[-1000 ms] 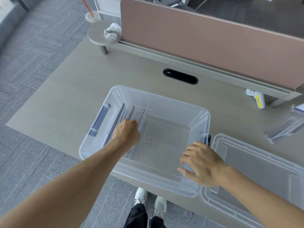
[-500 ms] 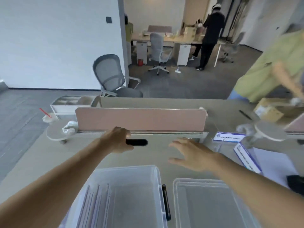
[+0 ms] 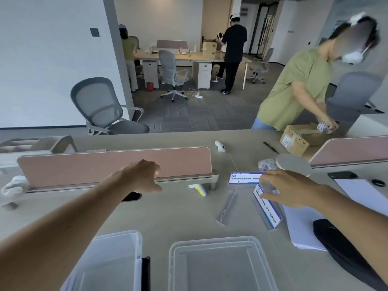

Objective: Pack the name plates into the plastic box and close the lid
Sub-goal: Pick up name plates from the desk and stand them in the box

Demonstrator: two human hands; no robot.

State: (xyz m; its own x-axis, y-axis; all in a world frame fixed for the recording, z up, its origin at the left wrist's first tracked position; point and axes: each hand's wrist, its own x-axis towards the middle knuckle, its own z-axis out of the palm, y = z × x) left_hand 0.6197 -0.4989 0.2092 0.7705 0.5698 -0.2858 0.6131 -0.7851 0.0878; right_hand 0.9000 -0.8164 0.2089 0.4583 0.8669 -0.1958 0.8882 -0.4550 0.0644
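Observation:
The clear plastic box (image 3: 109,261) sits at the bottom left, cut off by the frame edge. Its clear lid (image 3: 220,267) lies flat to its right. Three name plates rest on the desk further right: one upright with a blue-and-white card (image 3: 243,179), one tilted with a blue-edged card (image 3: 266,208), and one clear one lying flat (image 3: 227,204). My right hand (image 3: 289,190) hovers with spread fingers over the tilted plate, fingertips near the upright one; I cannot tell if it touches. My left hand (image 3: 142,177) is empty, fingers loose, in front of the pink divider.
A pink divider (image 3: 113,166) runs across the desk behind my hands. Nearby lie a white-and-yellow marker (image 3: 198,189), tape rolls (image 3: 266,164), a round grey stand (image 3: 294,164), white paper (image 3: 302,223) and a black object (image 3: 344,250). A person in a green shirt (image 3: 298,87) handles a cardboard box (image 3: 300,138) opposite.
My head has tilted up, so the box slid to the bottom edge. My left hand left the box; my right hand moved from the box rim right to the name plates.

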